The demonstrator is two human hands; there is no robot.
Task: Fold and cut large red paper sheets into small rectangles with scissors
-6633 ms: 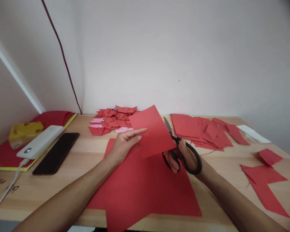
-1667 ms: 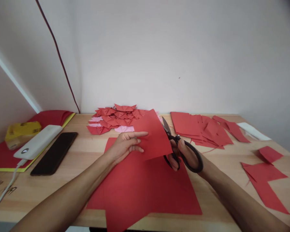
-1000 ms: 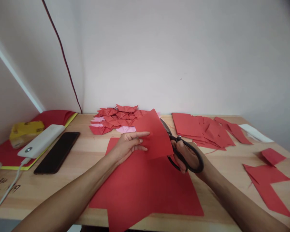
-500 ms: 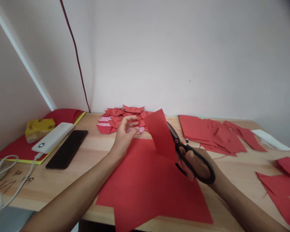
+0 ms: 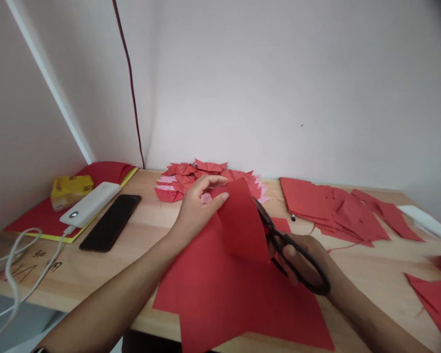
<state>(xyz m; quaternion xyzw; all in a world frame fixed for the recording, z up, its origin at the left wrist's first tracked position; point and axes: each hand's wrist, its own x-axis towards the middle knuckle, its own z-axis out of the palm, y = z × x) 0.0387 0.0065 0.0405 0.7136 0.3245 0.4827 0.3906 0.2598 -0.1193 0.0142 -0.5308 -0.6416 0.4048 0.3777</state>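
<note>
My left hand [image 5: 202, 198] pinches the top left corner of a small red paper piece [image 5: 244, 223], thumb in front. The piece stands upright at a slight tilt above larger red paper sheets [image 5: 220, 294] on the table. My right hand [image 5: 303, 255] is wrapped round the handles of black-handled scissors [image 5: 275, 233]. Their blades lie along the right edge of the small piece and are partly hidden behind it. The fingertips of my right hand are close to the piece's lower right corner; whether they touch it is unclear.
Folded red and pink paper shapes [image 5: 209, 169] lie by the wall. Cut red pieces [image 5: 338, 211] are piled at the right. At the left are a black phone [image 5: 110, 223], a white power bank [image 5: 90, 208] with a cable, and a yellow packet [image 5: 71, 191] on red and yellow sheets.
My left hand has moved right and closed on the small paper piece's upper left corner. Before, its fingers were apart from it. The scissors stay at the right edge. The view has shifted slightly.
</note>
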